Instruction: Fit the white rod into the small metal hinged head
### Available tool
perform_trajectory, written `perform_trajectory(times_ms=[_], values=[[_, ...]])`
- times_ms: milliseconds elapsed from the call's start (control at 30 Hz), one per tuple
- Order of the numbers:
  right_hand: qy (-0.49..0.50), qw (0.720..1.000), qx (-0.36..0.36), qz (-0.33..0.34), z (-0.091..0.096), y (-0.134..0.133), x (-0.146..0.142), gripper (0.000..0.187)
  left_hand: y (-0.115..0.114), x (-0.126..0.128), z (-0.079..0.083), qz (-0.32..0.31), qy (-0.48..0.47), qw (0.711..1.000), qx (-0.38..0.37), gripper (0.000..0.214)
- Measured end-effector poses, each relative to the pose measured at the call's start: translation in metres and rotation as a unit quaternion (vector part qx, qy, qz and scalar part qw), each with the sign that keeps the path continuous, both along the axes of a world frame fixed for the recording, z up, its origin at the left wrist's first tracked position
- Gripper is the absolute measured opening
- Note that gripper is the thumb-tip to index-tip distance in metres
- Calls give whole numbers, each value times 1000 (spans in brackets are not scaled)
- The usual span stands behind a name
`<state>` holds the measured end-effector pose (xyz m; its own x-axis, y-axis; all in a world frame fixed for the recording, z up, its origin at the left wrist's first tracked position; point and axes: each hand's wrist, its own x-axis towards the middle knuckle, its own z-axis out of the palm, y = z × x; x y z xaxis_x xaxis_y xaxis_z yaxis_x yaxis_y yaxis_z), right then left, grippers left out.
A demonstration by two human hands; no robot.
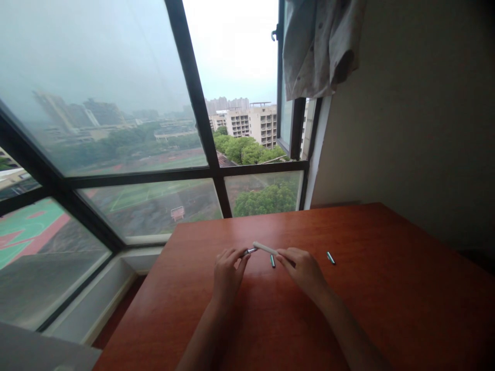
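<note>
Over the table, my left hand (228, 270) pinches a small silver-and-dark rod-like piece (251, 250) between thumb and fingers. My right hand (303, 268) grips the near end of a slim pale stick, like a pen barrel (265, 248). The far end of the stick meets or nearly meets the tip of the silver piece; I cannot tell whether they touch. Just below the stick, a short shiny green-and-silver cylinder (273, 261) lies on the table. A second similar cylinder (330, 257) rests to the right of my right hand.
Both hands are above a reddish-brown wooden table (367, 319). Dark-framed windows (218, 175) rise behind and to the left, with one pane open. A light button-up garment (320, 46) hangs at the upper right, in front of a plain wall (406, 113).
</note>
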<state>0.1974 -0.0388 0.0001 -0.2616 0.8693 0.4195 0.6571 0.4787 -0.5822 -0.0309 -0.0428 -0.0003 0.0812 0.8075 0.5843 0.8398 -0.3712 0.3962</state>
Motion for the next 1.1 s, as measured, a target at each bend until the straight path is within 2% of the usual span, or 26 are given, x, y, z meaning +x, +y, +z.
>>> perform_trajectory(times_ms=[200,500,667,867,1100], values=[[7,999,4,-36,-2,1,1,27,-1,3,1,-19,13,1000,-3,15],[5,1000,-14,15,5,-2,1,26,0,1,-1,-8,5,1000,-10,16],[25,1000,-8,-15,0,0,1,27,-1,2,2,-25,-25,999,-18,18],[74,997,-3,-13,-1,0,-6,32,0,3,3,-70,-148,985,-58,23],[133,990,-52,13,4,-5,-15,38,0,7,4,-58,-316,934,-155,33]])
